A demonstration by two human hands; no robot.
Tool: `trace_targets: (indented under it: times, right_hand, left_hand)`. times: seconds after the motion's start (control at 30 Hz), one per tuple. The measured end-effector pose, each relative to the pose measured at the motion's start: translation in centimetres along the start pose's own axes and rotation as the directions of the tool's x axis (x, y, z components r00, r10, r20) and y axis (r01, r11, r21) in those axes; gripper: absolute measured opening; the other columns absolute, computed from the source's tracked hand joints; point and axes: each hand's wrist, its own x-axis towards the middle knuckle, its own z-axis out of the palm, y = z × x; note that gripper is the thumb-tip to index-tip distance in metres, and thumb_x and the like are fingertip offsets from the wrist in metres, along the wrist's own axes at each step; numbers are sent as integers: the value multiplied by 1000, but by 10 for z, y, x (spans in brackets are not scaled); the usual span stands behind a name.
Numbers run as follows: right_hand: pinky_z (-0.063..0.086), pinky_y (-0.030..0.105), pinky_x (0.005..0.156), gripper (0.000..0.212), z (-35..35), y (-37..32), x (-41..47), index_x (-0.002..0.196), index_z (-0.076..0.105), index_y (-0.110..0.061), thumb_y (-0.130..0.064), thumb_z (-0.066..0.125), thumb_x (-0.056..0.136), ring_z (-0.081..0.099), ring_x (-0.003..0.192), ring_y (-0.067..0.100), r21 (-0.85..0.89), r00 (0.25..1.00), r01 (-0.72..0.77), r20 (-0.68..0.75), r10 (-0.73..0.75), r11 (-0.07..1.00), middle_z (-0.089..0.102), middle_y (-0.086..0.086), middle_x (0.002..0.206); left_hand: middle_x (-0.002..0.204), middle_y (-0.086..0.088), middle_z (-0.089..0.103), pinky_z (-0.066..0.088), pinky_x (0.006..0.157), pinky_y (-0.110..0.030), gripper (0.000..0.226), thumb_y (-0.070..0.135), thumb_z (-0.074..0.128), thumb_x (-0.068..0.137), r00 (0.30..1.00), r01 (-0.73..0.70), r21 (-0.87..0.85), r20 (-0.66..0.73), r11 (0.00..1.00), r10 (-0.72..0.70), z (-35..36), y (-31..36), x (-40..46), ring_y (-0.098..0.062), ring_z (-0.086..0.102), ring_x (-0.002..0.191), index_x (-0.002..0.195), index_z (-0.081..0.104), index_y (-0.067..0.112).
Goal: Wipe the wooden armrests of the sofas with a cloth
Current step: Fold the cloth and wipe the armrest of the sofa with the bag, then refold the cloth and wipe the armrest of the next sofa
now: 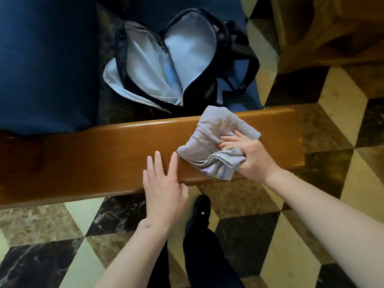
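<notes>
The right hand (252,157) bunches the grey cloth (216,142) in a curled grip and presses it flat on the wooden armrest (99,154), near its right end, likely so the folded pad wipes a wide strip. The left hand (163,188) lies spread, fingers straight on the armrest's near edge just beside the cloth, probably for balance. An open backpack (172,65) sits on the blue sofa seat (45,65) behind.
</notes>
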Motion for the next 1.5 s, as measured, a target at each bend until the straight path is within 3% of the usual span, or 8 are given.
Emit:
trace_targets:
  times: [0.3,0.43,0.67,0.8,0.93,1.17,1.27,1.5]
  right_hand:
    - [29,44,125,33,-24,37,-28,121,73,-5,-6,75,88,55,133,19,75,935,-211,-277,223,975,67,14,134]
    - [22,25,122,49,-3,-19,-49,139,62,-12,2,59,92,42,145,25,341,751,-444,-364,552,829,58,1,146]
    - [30,45,123,68,42,-70,-22,155,41,-16,3,54,91,34,150,27,538,390,-648,-372,842,539,36,3,165]
    - [46,50,110,60,62,-111,-9,153,41,-21,-10,54,96,54,134,33,323,499,-760,-265,825,564,54,6,151]
    - [55,43,94,46,74,-147,7,144,48,-18,-17,48,98,65,113,34,245,639,-739,-41,768,628,65,12,131]
    - [56,33,86,38,72,-252,18,136,58,-25,-18,48,100,65,99,16,84,858,-453,312,408,887,68,-2,116]
    - [54,41,97,35,72,-330,23,128,64,-33,-19,49,99,66,105,16,28,856,-233,479,192,972,72,-6,117]
    - [51,46,102,31,121,-526,40,127,64,-30,-31,59,96,64,111,20,-234,765,84,638,88,969,71,-4,119]
  left_hand:
    - [169,-17,-7,6,124,-58,75,46,50,98,995,-45,92,93,995,37,20,67,21,-43,-12,153,160,10,34]
    - [170,-14,-1,14,125,-53,73,46,50,98,995,31,129,87,991,-43,-8,56,-22,-39,-5,155,160,14,33]
    - [171,-1,-3,32,119,-52,73,48,48,100,969,19,129,240,991,-50,-4,43,-1,-26,-4,157,161,12,32]
    - [171,1,8,32,118,-50,70,43,52,100,949,144,57,274,988,-154,-20,14,-3,-25,6,157,160,19,30]
    - [166,-3,27,39,115,-48,94,40,71,89,960,53,-84,279,995,-27,-52,-10,-3,-26,31,148,161,11,30]
    - [168,0,18,39,114,-45,120,37,89,74,984,-153,-106,-110,983,141,-145,-75,-43,-27,29,150,155,1,48]
    - [167,3,22,31,117,-49,118,40,89,72,960,-259,-79,-126,963,248,-213,-120,-78,-26,18,153,157,7,46]
    - [136,-3,64,50,98,-39,96,17,87,74,956,-292,-197,-41,936,289,-354,-236,-179,-22,61,118,154,35,27]
